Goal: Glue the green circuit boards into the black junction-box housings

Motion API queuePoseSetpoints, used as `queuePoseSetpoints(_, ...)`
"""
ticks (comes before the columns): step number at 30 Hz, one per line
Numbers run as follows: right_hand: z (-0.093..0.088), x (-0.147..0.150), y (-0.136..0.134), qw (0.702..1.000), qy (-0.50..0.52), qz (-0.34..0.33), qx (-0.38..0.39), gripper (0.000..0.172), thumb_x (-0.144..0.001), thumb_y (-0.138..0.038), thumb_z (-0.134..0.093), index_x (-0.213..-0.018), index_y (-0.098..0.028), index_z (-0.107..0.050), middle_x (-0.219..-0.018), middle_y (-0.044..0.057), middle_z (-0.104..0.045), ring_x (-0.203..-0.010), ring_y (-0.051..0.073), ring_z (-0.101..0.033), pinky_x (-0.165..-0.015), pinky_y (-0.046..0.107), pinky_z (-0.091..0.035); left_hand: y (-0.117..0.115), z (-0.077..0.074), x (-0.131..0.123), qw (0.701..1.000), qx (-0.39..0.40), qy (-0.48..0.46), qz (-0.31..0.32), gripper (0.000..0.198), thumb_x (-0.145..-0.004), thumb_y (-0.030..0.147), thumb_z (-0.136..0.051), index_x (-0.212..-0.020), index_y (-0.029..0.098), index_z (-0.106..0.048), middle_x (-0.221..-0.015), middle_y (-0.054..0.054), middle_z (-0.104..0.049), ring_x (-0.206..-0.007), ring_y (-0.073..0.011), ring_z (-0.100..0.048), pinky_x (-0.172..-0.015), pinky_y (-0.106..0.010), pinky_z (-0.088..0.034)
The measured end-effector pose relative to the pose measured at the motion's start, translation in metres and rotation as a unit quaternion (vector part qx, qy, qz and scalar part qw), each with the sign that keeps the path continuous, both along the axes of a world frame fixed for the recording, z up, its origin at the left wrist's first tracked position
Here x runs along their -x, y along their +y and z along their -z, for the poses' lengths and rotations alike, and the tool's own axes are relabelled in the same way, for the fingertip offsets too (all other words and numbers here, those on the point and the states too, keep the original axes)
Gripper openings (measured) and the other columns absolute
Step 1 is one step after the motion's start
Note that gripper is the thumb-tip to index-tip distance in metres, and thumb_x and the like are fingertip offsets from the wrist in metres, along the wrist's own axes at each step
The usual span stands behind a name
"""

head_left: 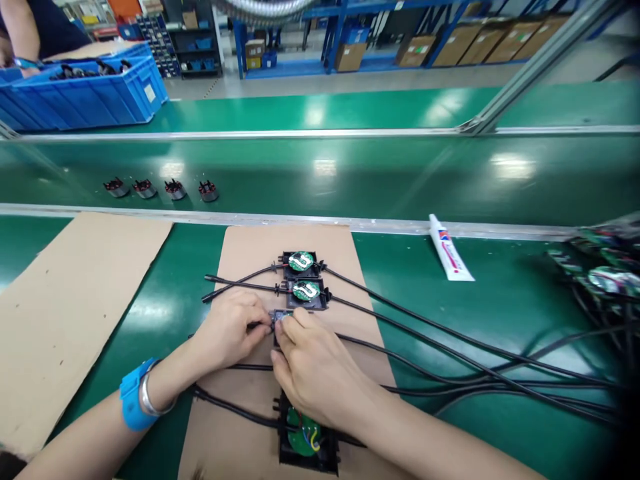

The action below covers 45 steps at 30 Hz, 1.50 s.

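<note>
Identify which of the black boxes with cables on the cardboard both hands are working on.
The third box from the far end, mostly hidden under both hands' fingers; the others lie untouched.

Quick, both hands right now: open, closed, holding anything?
Left hand: fingers pinched closed on the small black box.
Right hand: fingers curled onto the same box from above.

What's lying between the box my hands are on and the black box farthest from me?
One more black box with a green round board, seen from the head camera.
</note>
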State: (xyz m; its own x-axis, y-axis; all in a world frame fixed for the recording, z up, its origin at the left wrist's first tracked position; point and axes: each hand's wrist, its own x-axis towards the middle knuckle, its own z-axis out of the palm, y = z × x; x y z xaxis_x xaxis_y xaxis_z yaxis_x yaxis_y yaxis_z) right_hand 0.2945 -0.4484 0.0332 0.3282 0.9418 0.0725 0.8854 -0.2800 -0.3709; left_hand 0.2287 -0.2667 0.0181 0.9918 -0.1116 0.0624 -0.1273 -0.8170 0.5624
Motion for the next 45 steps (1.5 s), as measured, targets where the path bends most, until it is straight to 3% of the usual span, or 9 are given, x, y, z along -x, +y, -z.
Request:
queuePoseSetpoints(4, 0.000, -0.034, -0.035, 0.996, 0.033, 0.043, -0.075, 0.026, -0.090, -0.021, -0.044, -0.101, -0.015, -0.067, -0.085, 0.009, -0.058, -0.083, 0.022, -0.048, -0.073, 0.037, -0.045, 0.004, -0.007, -0.006, 1.000, -0.018, -0.007, 0.021, 0.018, -0.089, 0.016, -0.053, -0.096, 0.020, -0.068, -0.089, -0.004, -0.065, -0.088, -0.0176, -0.059, -0.080, -0.032, -0.049)
queuePoseSetpoints(7, 0.017, -0.073, -0.055, 0.988, -0.023, 0.118, -0.097, 0.024, -0.089, -0.019, -0.047, -0.107, -0.012, -0.061, -0.092, 0.011, -0.060, -0.088, 0.024, -0.050, -0.077, 0.041, -0.046, 0.006, -0.005, -0.025, 0.994, -0.091, -0.051, -0.013, 0.021, -0.086, 0.014, -0.053, -0.105, 0.016, -0.063, -0.101, -0.008, -0.060, -0.097, -0.0219, -0.056, -0.084, -0.038, -0.048)
queuePoseSetpoints(10, 0.033, -0.091, -0.065, 0.988, 0.000, 0.123, -0.098, 0.021, -0.088, -0.016, -0.048, -0.108, -0.012, -0.055, -0.092, 0.010, -0.062, -0.084, 0.021, -0.056, -0.075, 0.037, -0.050, 0.007, -0.002, -0.043, 0.989, -0.139, -0.042, -0.020, 0.014, -0.082, 0.013, -0.057, -0.096, 0.013, -0.061, -0.098, -0.009, -0.061, -0.094, -0.0241, -0.056, -0.083, -0.041, -0.048)
queuePoseSetpoints(15, 0.008, -0.074, -0.074, 0.989, 0.056, 0.085, -0.108, 0.022, -0.091, -0.013, -0.037, -0.108, -0.018, -0.051, -0.092, 0.007, -0.061, -0.077, 0.015, -0.061, -0.066, 0.027, -0.051, 0.006, -0.011, -0.041, 0.998, -0.040, -0.038, -0.010, 0.017, -0.094, 0.018, -0.045, -0.101, 0.017, -0.060, -0.091, -0.004, -0.064, -0.083, -0.0161, -0.061, -0.075, -0.029, -0.051)
queuePoseSetpoints(20, -0.017, -0.070, -0.062, 0.997, 0.018, 0.061, -0.038, 0.024, -0.089, -0.013, -0.034, -0.087, -0.018, -0.058, -0.079, 0.007, -0.059, -0.064, 0.017, -0.058, -0.058, 0.030, -0.048, 0.000, -0.015, -0.041, 0.996, -0.081, -0.027, -0.002, 0.023, -0.097, 0.022, -0.039, -0.099, 0.016, -0.061, -0.091, -0.006, -0.065, -0.080, -0.0181, -0.063, -0.070, -0.031, -0.053)
queuePoseSetpoints(28, -0.011, -0.079, -0.033, 0.995, -0.068, 0.045, 0.055, 0.019, -0.080, -0.012, -0.041, -0.079, -0.018, -0.058, -0.074, 0.006, -0.059, -0.054, 0.018, -0.053, -0.049, 0.031, -0.033, -0.006, 0.001, -0.052, 0.991, -0.131, -0.034, 0.016, 0.025, -0.096, 0.022, -0.039, -0.098, 0.012, -0.062, -0.089, -0.009, -0.065, -0.079, -0.0208, -0.064, -0.069, -0.035, -0.056)
queuePoseSetpoints(35, -0.011, -0.082, -0.018, 0.994, -0.051, 0.034, 0.088, 0.022, -0.084, -0.021, -0.045, -0.088, -0.019, -0.066, -0.072, 0.006, -0.063, -0.064, 0.020, -0.057, -0.055, 0.031, -0.035, -0.003, 0.004, -0.052, 0.996, -0.085, -0.008, 0.009, 0.020, -0.094, 0.021, -0.045, -0.101, 0.014, -0.063, -0.096, -0.009, -0.067, -0.090, -0.0206, -0.065, -0.080, -0.037, -0.056)
queuePoseSetpoints(40, -0.002, -0.082, -0.014, 0.993, -0.045, 0.036, 0.101, 0.025, -0.082, -0.019, -0.046, -0.091, -0.018, -0.070, -0.076, 0.007, -0.066, -0.063, 0.020, -0.060, -0.055, 0.031, -0.037, -0.001, -0.002, -0.054, 0.999, -0.046, 0.024, -0.005, 0.018, -0.087, 0.017, -0.053, -0.102, 0.015, -0.063, -0.099, -0.007, -0.070, -0.090, -0.0198, -0.067, -0.082, -0.036, -0.055)
queuePoseSetpoints(45, -0.003, -0.078, -0.012, 0.992, -0.018, 0.054, 0.115, 0.021, -0.083, -0.019, -0.048, -0.087, -0.018, -0.069, -0.076, 0.007, -0.066, -0.066, 0.020, -0.060, -0.057, 0.032, -0.039, -0.010, -0.016, -0.060, 0.996, -0.081, 0.029, -0.011, 0.025, -0.093, 0.021, -0.038, -0.084, 0.016, -0.061, -0.080, -0.006, -0.067, -0.071, -0.0174, -0.064, -0.065, -0.031, -0.052)
